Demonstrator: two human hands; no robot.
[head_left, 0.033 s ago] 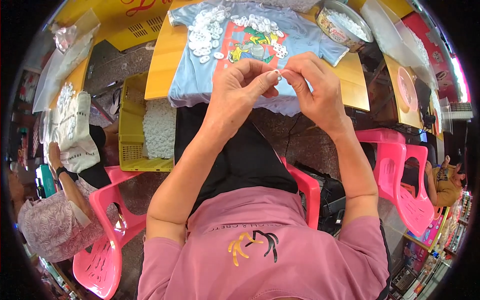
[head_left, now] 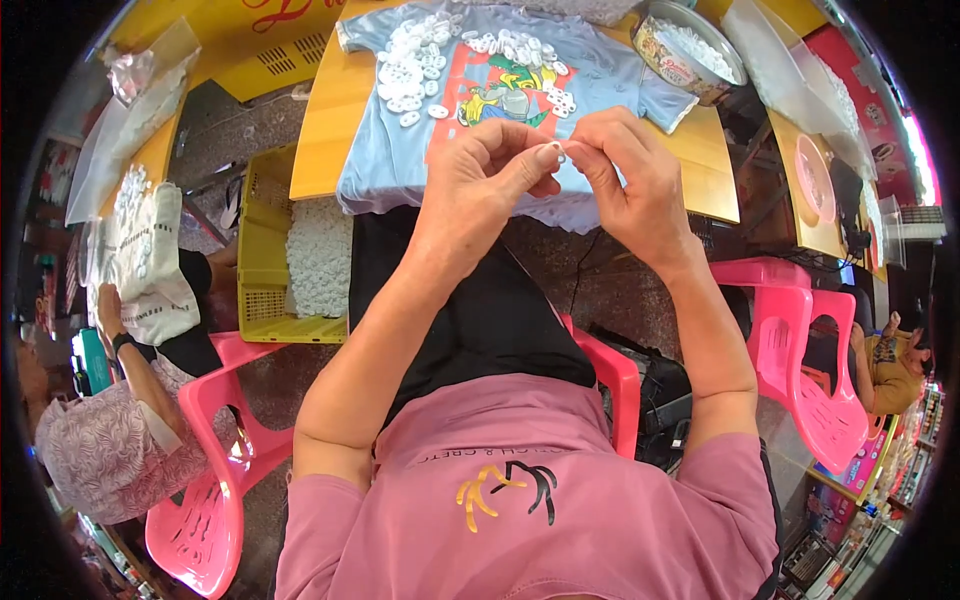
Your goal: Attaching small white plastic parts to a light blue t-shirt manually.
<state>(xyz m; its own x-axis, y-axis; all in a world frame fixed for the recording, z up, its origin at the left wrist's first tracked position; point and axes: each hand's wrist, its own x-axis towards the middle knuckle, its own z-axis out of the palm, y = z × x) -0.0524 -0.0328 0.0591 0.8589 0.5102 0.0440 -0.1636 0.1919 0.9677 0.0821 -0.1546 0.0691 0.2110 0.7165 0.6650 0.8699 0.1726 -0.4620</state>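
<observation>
Moved, barely: right hand (head_left: 640, 185), slightly nearer the body; small white piece (head_left: 561, 154), pinched between its fingertips and those of the left hand (head_left: 478, 190) above the pale-blue shirt (head_left: 395, 150), droppable should either grip slacken.

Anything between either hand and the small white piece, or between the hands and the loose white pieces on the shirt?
Nothing visible: the left hand and right hand both have fingertips at the small white piece. Beyond them, the loose white pieces lie on the blue shirt, no barrier showing.
</observation>
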